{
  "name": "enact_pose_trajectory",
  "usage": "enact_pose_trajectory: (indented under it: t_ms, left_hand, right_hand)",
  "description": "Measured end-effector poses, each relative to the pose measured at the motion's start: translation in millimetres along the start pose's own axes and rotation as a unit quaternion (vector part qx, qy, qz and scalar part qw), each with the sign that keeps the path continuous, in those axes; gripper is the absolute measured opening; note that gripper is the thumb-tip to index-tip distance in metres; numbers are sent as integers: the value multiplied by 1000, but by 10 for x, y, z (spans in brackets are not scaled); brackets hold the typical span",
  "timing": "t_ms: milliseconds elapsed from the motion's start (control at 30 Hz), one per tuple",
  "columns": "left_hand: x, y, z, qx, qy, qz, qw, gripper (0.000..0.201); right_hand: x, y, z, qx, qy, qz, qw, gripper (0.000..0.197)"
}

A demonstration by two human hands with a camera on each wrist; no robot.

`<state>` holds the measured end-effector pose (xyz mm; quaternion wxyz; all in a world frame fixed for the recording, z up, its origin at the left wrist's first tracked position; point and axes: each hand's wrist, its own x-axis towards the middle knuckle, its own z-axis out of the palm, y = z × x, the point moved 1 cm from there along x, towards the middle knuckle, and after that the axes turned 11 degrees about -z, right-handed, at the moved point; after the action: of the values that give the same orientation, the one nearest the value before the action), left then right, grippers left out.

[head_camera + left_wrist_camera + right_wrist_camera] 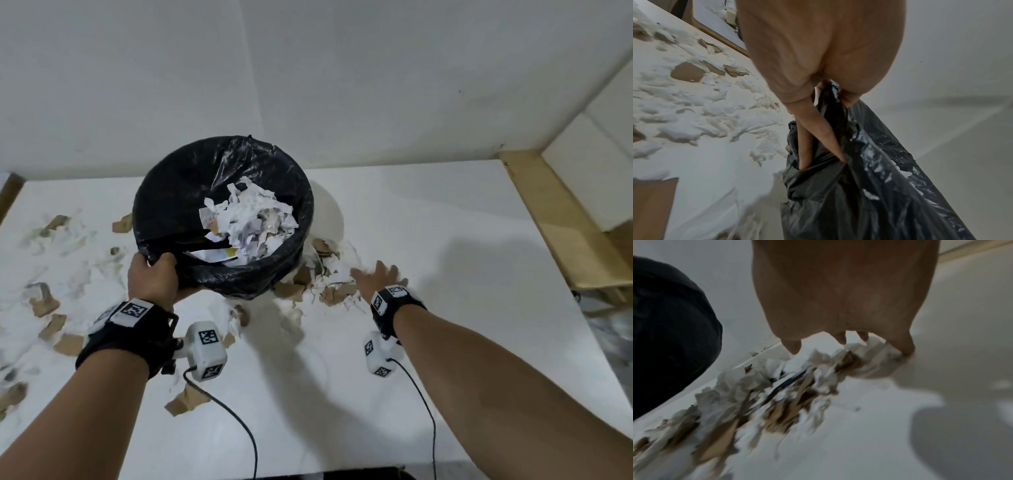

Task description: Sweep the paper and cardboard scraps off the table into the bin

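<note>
Your left hand (152,277) gripped the tilted bin (222,216) by its bagged rim; your right hand (378,275), fingers spread and relaxed, touched the scraps (318,284) heaped on the table (445,342) beside it.

You stand in a bare indoor room that reads as a staged recording or test space more than a lived-in home: plain white walls (308,68) meet in a corner, a white table (445,240) with a raw light-wood edge (555,219) runs up against them, and your wrists carry black straps with printed marker tags (133,310) and cabled white camera blocks (207,349)
</note>
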<state>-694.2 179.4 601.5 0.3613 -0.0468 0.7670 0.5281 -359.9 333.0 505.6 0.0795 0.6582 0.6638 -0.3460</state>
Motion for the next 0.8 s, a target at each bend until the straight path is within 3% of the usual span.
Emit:
enact_pose_trajectory:
  t_ms: [133, 267, 433, 533, 700, 800]
  left_hand:
    - [186, 152, -119, -1, -10, -8, 1000, 26]
    - [410, 292, -365, 17, -17, -4, 1000, 42]
    - [610, 433, -671, 44, -14, 8, 999, 42]
    - [729, 484, -805, 48, -23, -1, 999, 41]
    - [903, 419, -899, 37, -13, -9, 999, 40]
    - [974, 358, -902, 37, 5, -13, 999, 40]
  right_hand:
    - [-225, -349, 405, 70, 41, -29, 996, 79]
    - [-412, -620, 614, 128, 29, -53, 990, 78]
    - [-311, -697, 383, 99, 120, -15, 988, 64]
    - [-97, -776, 171, 68, 142, -5, 988, 67]
    - [356, -896, 59, 56, 46, -32, 997, 78]
    - [438, -1011, 280, -55, -38, -107, 992, 65]
